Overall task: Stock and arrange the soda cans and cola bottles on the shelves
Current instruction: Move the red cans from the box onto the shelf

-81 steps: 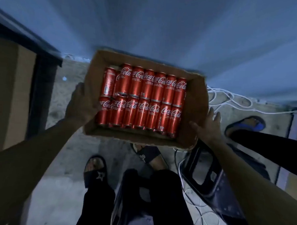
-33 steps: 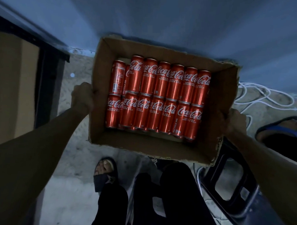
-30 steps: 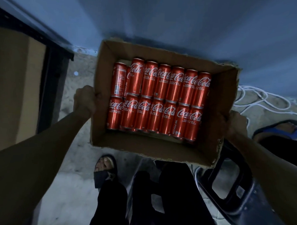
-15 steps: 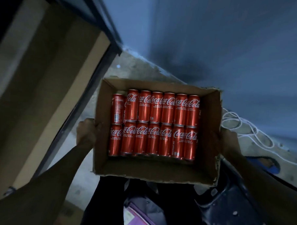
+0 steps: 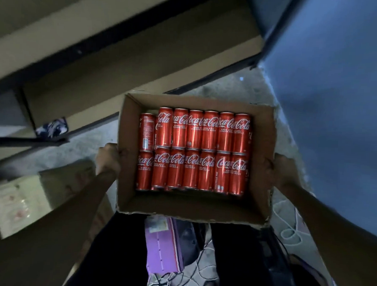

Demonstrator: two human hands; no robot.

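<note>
An open cardboard box (image 5: pixel 189 205) is held in the air in front of me, with several red cola cans (image 5: pixel 193 150) lying on their sides in two rows inside. My left hand (image 5: pixel 108 160) grips the box's left wall, thumb over the rim. On the opposite wall, my right hand (image 5: pixel 276 169) grips the right side, its fingers curled over the edge. A dark-framed shelf unit (image 5: pixel 126 60) with brown boards runs across the upper left, beyond the box.
A blue wall (image 5: pixel 336 95) fills the right side. White cables (image 5: pixel 287 223) lie on the concrete floor at the right. A pale carton (image 5: pixel 18 202) stands at the lower left. My dark trouser legs and a purple item (image 5: pixel 163 245) are below the box.
The view has swung left toward the shelf unit, which now fills the upper left. The box stays held in both hands, and the dark stool has dropped out of sight.
</note>
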